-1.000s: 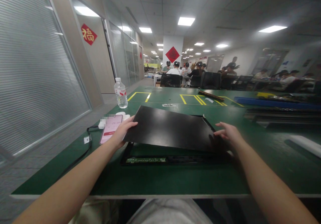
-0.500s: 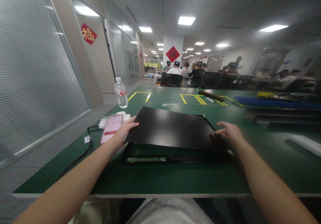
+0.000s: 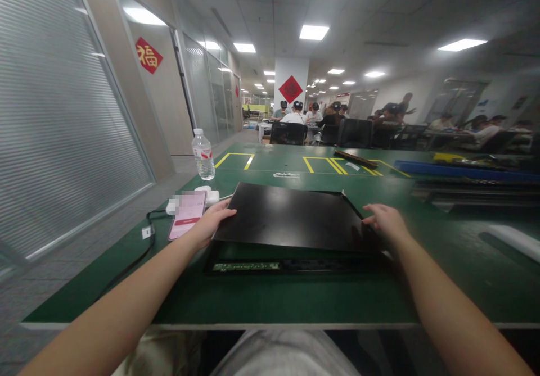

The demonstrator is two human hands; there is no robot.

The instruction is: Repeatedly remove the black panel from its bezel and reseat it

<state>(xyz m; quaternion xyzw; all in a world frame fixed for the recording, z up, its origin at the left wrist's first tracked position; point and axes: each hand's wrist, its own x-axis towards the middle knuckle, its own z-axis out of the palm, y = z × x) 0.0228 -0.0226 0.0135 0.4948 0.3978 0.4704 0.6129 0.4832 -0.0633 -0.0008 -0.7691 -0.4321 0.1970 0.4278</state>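
Note:
A thin, glossy black panel slants above a black frame on the green table. My left hand is closed on the panel's left edge, thumb on top and the other fingers underneath. My right hand is at the right edge, its fingertips closed on the panel's rim; the lower fingers are partly hidden. Along the near side of the frame runs a green circuit board strip. The panel covers most of the frame's far part.
Left of the panel are a phone, white plugs, a black cable and a water bottle. To the right lie a white bar, dark strips and a blue strip. People sit at tables beyond.
The panel's far left corner has dropped slightly, and my left hand has shifted a little to the right with it. My right hand stays at the right edge.

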